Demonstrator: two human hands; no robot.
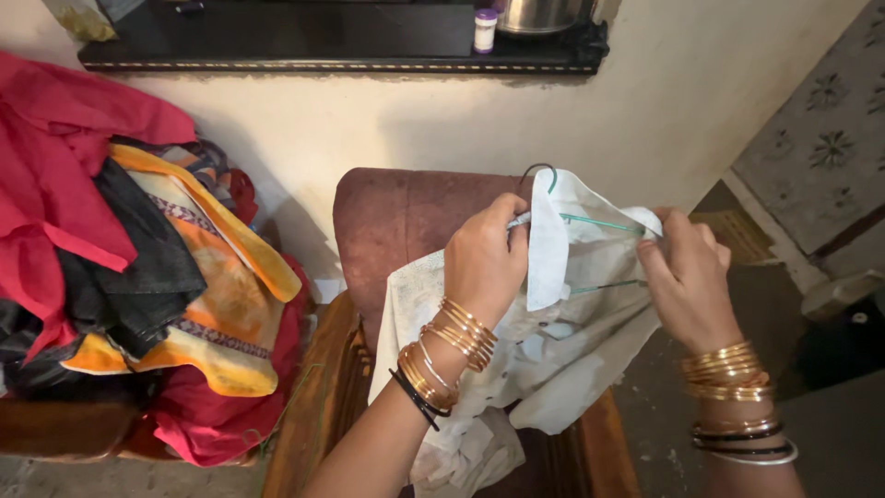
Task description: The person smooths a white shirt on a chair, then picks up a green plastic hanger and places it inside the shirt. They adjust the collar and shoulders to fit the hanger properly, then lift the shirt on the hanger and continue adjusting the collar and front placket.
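- Two bare hands are at work above a wooden-armed chair (369, 240) with a maroon padded back.
- Far left: a heap of clothes (138, 267), red, black and orange, piled against the chair's left arm; untouched.
- Upper edge: a dark shelf (341, 51) carries a small white bottle (485, 29) and a steel pot (544, 13).
- Left hand (484, 263): fingers closed around the neck of a green wire hanger (590, 223), pinching the collar of a white garment (553, 350) against it.
- White garment: hangs from the hanger over the chair seat, its lower part bunched at the front edge.
- Right hand (687, 277): fingers pinched shut on the cloth at the hanger's right end.
- Judgement: the garment is being seated on the hanger. The next move calls for drawing the right shoulder fully over the wire end while the left hand keeps the neck steady.
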